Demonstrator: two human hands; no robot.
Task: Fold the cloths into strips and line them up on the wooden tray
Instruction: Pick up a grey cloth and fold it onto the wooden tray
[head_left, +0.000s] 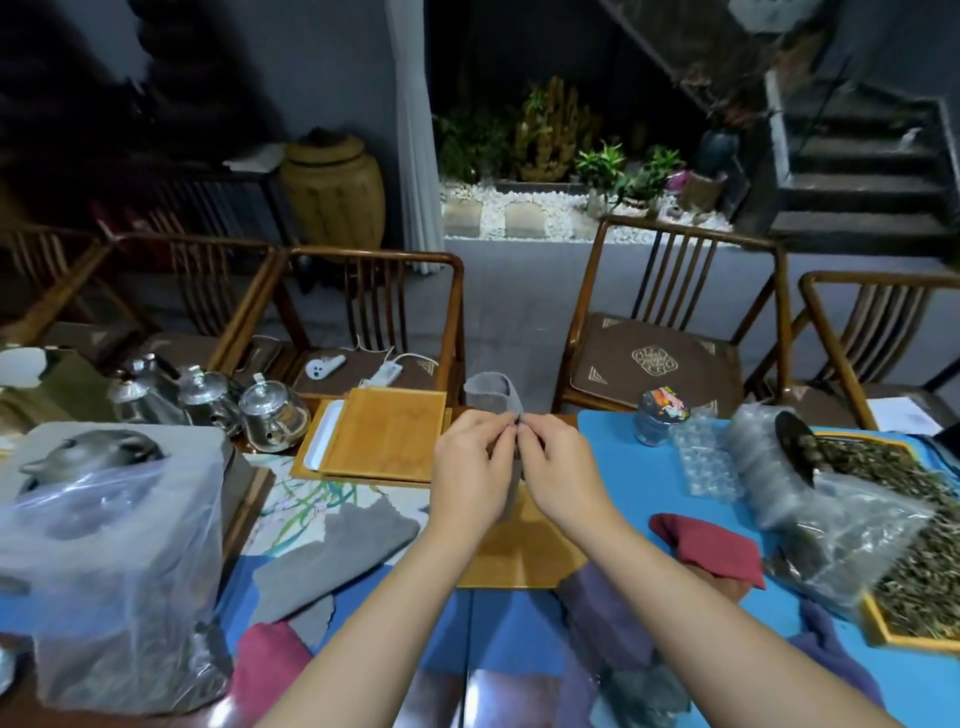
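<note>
Blue mat covers the table, w/ a big plastic bag at left over a grey box. Wooden tray lies on the mat just under both wrists, partly hidden. Second tray is farther back, left of the hands. Grey cloth lies flat, left of the near tray; red cloth lies on its right. Left hand & right hand are raised above the near tray, fingertips meeting, both pinching a thin grey cloth strip. Its top loops up over the fingers; the rest hangs between the palms.
</note>
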